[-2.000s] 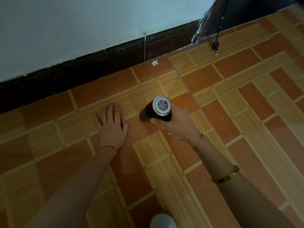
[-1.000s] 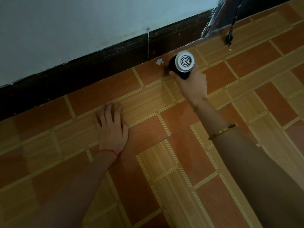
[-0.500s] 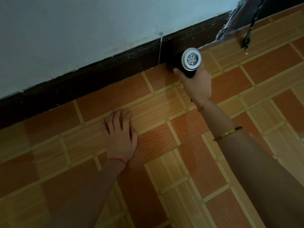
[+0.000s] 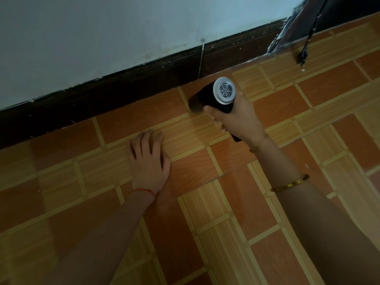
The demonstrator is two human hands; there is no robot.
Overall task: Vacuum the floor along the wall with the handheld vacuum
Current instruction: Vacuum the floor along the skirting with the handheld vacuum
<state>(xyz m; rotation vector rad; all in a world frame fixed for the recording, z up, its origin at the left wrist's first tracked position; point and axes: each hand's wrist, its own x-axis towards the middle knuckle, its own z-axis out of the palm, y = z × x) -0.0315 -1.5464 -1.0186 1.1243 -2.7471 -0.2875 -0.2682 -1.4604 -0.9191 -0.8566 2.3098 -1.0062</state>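
Note:
My right hand [image 4: 239, 118] grips a black handheld vacuum [image 4: 213, 97] with a round silver grille at its rear end facing me. Its nozzle points down-left onto the orange tiled floor [image 4: 205, 223], close to the dark skirting board [image 4: 123, 93] under the pale wall [image 4: 102, 38]; the nozzle tip is hidden in shadow. My left hand [image 4: 149, 161] lies flat on the tiles, palm down, fingers together, to the left of the vacuum and apart from it.
A dark cable with a plug [image 4: 303, 54] hangs down to the floor at the upper right, beside a dark slanted edge [image 4: 285, 36] where the wall ends. Tiled floor stretches to the right and toward me.
The vacuum has slid left along the skirting and slightly away from it. A white scrap that lay by the wall a second ago no longer shows. My left hand stays planted.

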